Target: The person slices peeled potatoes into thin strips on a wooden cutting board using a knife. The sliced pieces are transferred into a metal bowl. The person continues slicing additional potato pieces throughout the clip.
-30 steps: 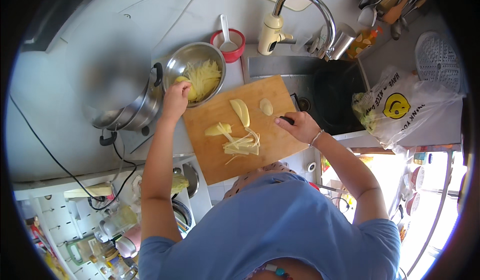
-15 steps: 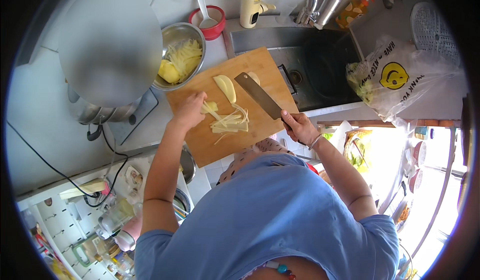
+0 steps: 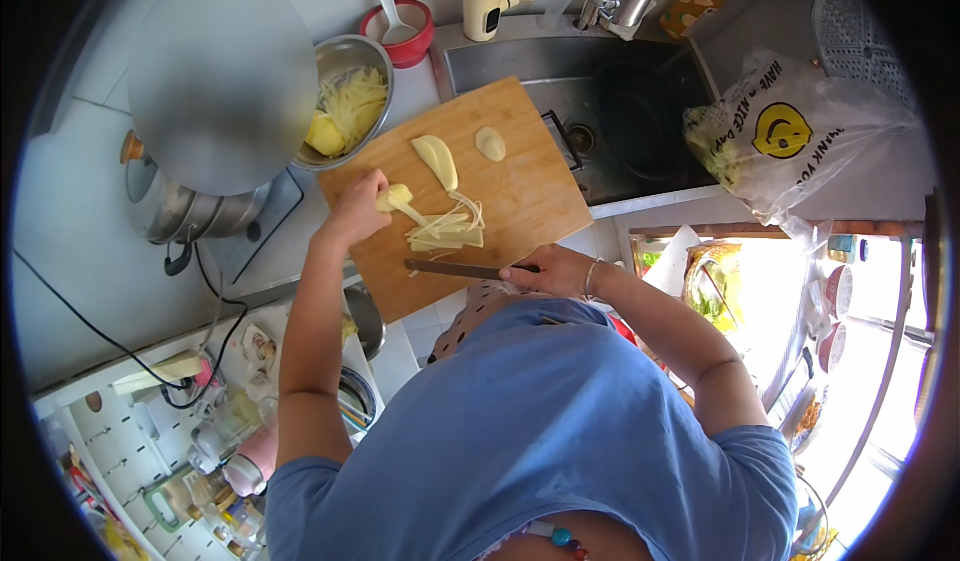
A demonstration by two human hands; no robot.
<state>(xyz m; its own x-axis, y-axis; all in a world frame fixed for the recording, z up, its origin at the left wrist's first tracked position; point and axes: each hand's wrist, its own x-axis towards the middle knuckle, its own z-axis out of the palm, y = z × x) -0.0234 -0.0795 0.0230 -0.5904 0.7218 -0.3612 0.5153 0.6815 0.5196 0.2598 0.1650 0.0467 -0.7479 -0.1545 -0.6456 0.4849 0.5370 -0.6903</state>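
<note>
My left hand (image 3: 355,211) is closed on a small bunch of pale yellow potato strips (image 3: 396,199) at the left side of the wooden cutting board (image 3: 535,196). The fingers partly cover the bunch. My right hand (image 3: 556,270) grips a cleaver (image 3: 450,268) by its handle. Its blade is seen nearly edge-on, pointing left over the board's near part. Between the hands lies a pile of cut potato strips (image 3: 455,235). Beyond the pile are a potato wedge (image 3: 436,161) and a thin round potato slice (image 3: 490,143).
A steel bowl (image 3: 388,86) with potato strips and a larger potato piece stands behind the board's left corner. A red bowl (image 3: 424,39) with a white ladle is behind it. The sink (image 3: 520,61) lies beyond the board; a plastic bag (image 3: 760,166) sits to its right.
The cleaver has come down from the board's right side to its near part, turning edge-on. My left hand has lifted the strips slightly left. The round slice is now uncovered.
</note>
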